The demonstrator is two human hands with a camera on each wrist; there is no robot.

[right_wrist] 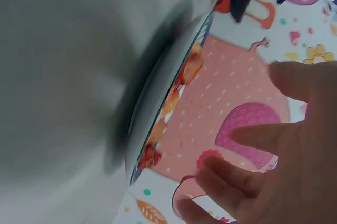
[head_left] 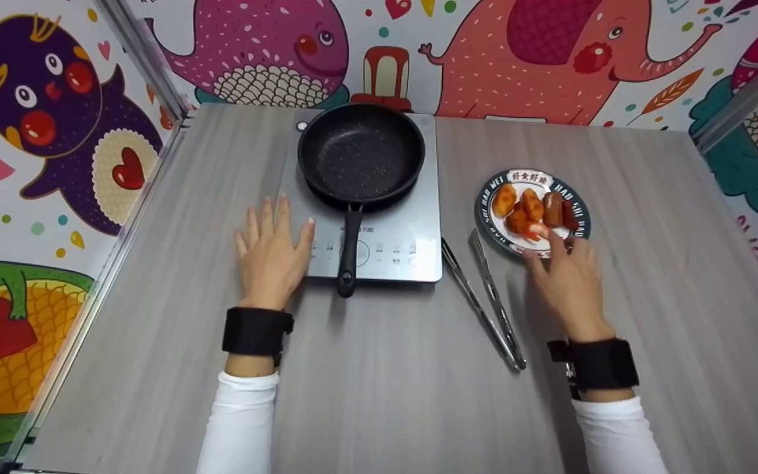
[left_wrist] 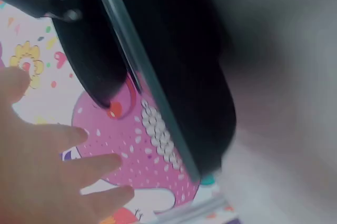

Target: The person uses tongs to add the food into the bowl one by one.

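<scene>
The person's left hand (head_left: 270, 260) and right hand (head_left: 566, 286) are bare. A broad black left band (head_left: 252, 331) wraps one wrist; the matching right band (head_left: 606, 364) has a small black block (head_left: 558, 351) jutting leftward. The left sleeve (head_left: 241, 421) and right sleeve (head_left: 619, 434) are plain white.

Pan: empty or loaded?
Empty. The pan shows its bare speckled bottom in the head view; the visible food sits on the plate.

On the wood-grain table (head_left: 379, 395) — cooktop (head_left: 418, 227), tongs (head_left: 497, 297), patterned plate (head_left: 485, 214).
</scene>
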